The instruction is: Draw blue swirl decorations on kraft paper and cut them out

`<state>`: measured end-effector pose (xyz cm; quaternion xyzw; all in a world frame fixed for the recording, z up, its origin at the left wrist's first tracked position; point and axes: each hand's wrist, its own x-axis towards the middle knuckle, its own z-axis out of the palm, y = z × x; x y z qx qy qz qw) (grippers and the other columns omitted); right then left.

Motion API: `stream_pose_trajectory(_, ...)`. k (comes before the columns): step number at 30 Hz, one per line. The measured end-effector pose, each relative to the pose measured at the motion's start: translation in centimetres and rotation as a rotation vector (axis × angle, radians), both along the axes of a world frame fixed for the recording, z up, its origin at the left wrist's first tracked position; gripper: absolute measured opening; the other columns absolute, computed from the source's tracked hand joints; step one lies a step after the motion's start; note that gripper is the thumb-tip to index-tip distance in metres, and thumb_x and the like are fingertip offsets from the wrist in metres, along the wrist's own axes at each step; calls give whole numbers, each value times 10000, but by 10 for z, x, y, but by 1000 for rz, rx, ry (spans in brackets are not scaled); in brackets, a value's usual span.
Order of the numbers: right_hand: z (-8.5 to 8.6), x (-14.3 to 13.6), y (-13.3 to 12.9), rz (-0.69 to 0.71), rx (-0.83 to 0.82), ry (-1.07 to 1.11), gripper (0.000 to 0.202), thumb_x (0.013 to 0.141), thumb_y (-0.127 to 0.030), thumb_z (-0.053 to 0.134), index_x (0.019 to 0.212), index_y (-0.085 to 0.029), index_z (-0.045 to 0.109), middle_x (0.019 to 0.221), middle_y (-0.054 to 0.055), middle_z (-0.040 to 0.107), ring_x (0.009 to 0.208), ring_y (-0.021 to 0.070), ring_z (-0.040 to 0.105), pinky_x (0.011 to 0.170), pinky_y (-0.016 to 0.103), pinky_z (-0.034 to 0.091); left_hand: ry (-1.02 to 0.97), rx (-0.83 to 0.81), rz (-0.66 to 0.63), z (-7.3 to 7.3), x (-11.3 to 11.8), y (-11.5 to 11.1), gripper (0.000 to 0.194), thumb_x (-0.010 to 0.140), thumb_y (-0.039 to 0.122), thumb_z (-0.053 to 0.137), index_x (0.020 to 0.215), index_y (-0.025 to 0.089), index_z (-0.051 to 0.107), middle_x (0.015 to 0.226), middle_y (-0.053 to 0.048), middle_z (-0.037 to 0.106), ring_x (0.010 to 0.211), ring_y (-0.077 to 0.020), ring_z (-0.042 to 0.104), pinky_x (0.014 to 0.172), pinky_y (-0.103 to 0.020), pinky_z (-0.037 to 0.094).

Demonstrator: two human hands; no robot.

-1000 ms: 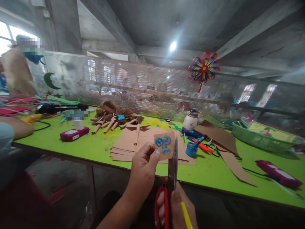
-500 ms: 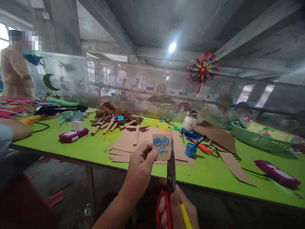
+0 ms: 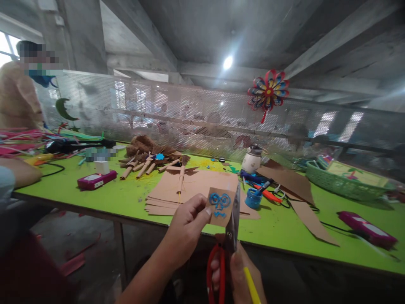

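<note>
A small brown card (image 3: 220, 207) with blue swirls drawn on it is pinched between the thumb and fingers of my left hand (image 3: 190, 223). My right hand (image 3: 242, 270) is wrapped round red-handled scissors (image 3: 232, 228), whose blades point up along the card's right edge. A yellow stick (image 3: 252, 287) also rests in my right hand. Behind the card, a stack of brown paper sheets (image 3: 164, 190) lies on the green table (image 3: 268, 232), with a small paper broom (image 3: 181, 177) on top.
Several small brooms (image 3: 147, 164) lie at the back left. A blue paint pot (image 3: 253, 198), brown paper strip (image 3: 313, 221), green basket (image 3: 341, 183) and purple device (image 3: 367, 230) are on the right. A person (image 3: 20, 97) stands far left.
The card and both my hands have moved slightly right and down, and the card is tilted more. The person at the far left has leaned a little.
</note>
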<state>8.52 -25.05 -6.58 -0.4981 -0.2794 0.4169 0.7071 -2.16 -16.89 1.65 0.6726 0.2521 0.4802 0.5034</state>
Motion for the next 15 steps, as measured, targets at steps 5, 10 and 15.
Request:
stream_pose_trajectory(5,4,-2,-2,-13,28,100,826,540,-853,805,977,-153,783,512,-11,681,354,64,550,368,147,460,0,-10,-16,-1,-1,1,275,867,425,653,750,182,599,728,-16,585,709,-173,510,663,-278,421)
stream_pose_trajectory(10,3,-3,-2,-19,19,114,847,529,-849,814,986,-136,788,477,-19,659,323,52,523,354,139,440,-8,-8,-14,-2,0,4,273,852,416,649,724,189,570,674,13,504,650,-148,443,631,-266,395)
stream_pose_trajectory(15,5,0,-5,-11,13,39,872,551,-881,773,999,-133,783,486,-8,656,346,64,513,351,154,414,-18,-2,9,0,-1,4,260,847,389,639,698,190,560,656,16,482,632,-143,420,612,-262,383)
